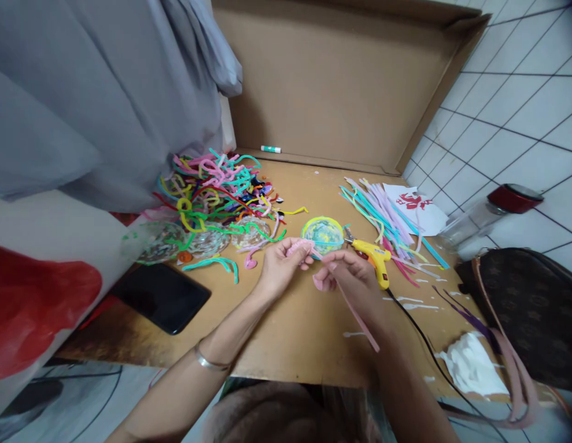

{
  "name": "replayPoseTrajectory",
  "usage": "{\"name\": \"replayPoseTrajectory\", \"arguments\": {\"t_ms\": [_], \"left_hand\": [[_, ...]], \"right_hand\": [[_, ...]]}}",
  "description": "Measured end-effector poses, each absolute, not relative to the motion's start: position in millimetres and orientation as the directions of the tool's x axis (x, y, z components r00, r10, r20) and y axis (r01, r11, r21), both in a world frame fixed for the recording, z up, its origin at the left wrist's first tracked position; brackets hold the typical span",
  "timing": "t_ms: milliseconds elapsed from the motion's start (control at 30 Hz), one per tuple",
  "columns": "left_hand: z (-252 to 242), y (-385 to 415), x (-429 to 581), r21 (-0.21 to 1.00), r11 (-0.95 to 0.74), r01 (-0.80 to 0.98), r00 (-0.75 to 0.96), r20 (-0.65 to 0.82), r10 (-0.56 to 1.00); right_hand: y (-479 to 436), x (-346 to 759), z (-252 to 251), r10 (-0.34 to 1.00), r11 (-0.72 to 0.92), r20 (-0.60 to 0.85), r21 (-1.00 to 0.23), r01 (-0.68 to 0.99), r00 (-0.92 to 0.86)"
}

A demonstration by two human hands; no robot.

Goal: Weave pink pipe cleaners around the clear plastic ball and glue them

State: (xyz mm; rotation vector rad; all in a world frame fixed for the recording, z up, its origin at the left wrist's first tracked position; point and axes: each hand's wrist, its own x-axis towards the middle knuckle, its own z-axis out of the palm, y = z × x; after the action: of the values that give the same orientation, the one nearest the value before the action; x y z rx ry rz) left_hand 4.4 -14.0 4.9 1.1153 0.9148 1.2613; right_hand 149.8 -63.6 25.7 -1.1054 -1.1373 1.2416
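My left hand (pixel 286 261) pinches a coiled pink pipe cleaner (pixel 301 246) above the middle of the table. Close by on the right, my right hand (pixel 350 277) is closed on the same pink strip, whose tail (pixel 362 323) slants down toward the front. Just behind both hands sits a round dish (pixel 329 232) with a yellow rim and blue and yellow patches inside. A yellow glue gun (pixel 376 255) lies right of my right hand, its black cord running to the front right.
Tangled pipe cleaners (pixel 221 191) lie back left, a black phone (pixel 163 297) in front. Straight pipe cleaners (pixel 390 212), a bottle (pixel 480 215), a brown bag (pixel 526 307) and crumpled tissue (pixel 473 363) are right. Cardboard (pixel 332 86) stands behind; a person's grey clothing (pixel 106 92) is left.
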Motion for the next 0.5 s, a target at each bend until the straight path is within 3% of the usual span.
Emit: {"name": "replayPoseTrajectory", "arguments": {"t_ms": [167,367,500], "left_hand": [[2.5,-14.7,5.3,0.974,0.000,-0.226,0.229,0.053,0.972],[6.6,-23.0,6.1,0.985,0.115,-0.126,0.548,-0.028,0.836],[9.6,-28.7,6.4,0.981,0.167,-0.097,0.638,-0.068,0.767]], "right_hand": [[-64.7,157.8,28.0,0.969,0.176,0.208,-0.960,-0.219,-0.132],[-60.9,159.1,31.6,0.940,0.341,0.341,-0.940,0.034,-0.004],[-55.1,159.7,29.2,0.929,0.344,0.355,-0.932,0.111,0.106]]}}
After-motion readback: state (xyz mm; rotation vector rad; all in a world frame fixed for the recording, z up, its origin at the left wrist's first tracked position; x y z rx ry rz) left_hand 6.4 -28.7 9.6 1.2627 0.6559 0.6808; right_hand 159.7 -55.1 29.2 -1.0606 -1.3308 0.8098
